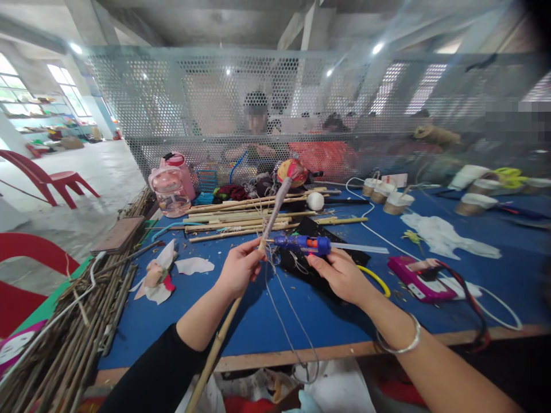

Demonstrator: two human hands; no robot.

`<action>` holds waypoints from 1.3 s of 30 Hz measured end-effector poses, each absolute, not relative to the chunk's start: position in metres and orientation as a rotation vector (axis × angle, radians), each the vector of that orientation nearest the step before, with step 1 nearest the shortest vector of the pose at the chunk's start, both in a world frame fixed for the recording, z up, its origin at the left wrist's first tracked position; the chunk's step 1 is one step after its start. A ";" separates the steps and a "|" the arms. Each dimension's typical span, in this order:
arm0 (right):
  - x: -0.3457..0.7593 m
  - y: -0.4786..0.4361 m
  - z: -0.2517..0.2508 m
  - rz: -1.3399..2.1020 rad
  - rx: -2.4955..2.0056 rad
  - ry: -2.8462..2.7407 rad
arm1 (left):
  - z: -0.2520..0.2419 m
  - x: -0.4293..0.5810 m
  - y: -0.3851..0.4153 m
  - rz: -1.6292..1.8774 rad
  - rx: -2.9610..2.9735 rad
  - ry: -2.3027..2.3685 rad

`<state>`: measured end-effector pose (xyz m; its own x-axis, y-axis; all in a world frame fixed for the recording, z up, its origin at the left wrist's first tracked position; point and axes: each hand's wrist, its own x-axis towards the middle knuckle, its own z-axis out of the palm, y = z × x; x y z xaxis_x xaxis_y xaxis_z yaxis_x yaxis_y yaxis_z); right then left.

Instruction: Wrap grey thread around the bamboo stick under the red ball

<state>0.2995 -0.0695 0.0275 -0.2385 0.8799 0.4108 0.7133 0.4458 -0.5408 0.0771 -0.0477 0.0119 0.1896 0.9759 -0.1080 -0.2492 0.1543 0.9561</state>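
My left hand (241, 267) is closed around a thin wooden stick (217, 344), which slants from the lower left up toward the table's middle. Above my fingers the stick's upper part has a greyish wrapping (278, 209). My right hand (344, 275) grips a blue hot glue gun (301, 245), a translucent glue stick (359, 248) jutting from its rear. The gun's nozzle points left and reaches the stick just above my left fingertips; whether they touch I cannot tell. Thin strings (279, 310) hang from the stick in a long loop past the table edge.
Bamboo sticks (232, 221) lie across the blue table (241, 338). A bundle of brown twigs (86, 321) fills the left edge. A magenta device (424, 279) with cables sits at right, near white fabric (447, 235). A perforated metal screen (206, 103) stands behind; people sit beyond it.
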 end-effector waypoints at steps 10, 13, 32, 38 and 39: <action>0.304 -0.067 0.027 0.258 -1.353 -1.937 | 0.011 0.078 -0.047 1.115 1.005 0.927; 0.323 -0.061 0.035 0.147 -1.419 -1.888 | 0.012 0.077 -0.046 1.127 0.998 0.939; 0.414 0.034 0.017 -0.097 -2.343 -1.720 | 0.010 0.075 -0.044 1.134 1.046 0.954; 0.260 -0.010 0.026 1.145 -1.108 -1.570 | 0.009 0.072 -0.041 1.187 1.114 1.041; 0.241 -0.016 0.021 1.415 -0.985 -1.536 | 0.009 0.071 -0.040 1.188 1.132 1.053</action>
<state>0.2413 -0.0162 0.0208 -0.3683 0.9281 0.0544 0.0215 0.0669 -0.9975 0.0714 -0.0401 0.0089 0.0920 0.9956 -0.0171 -0.1362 0.0296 0.9902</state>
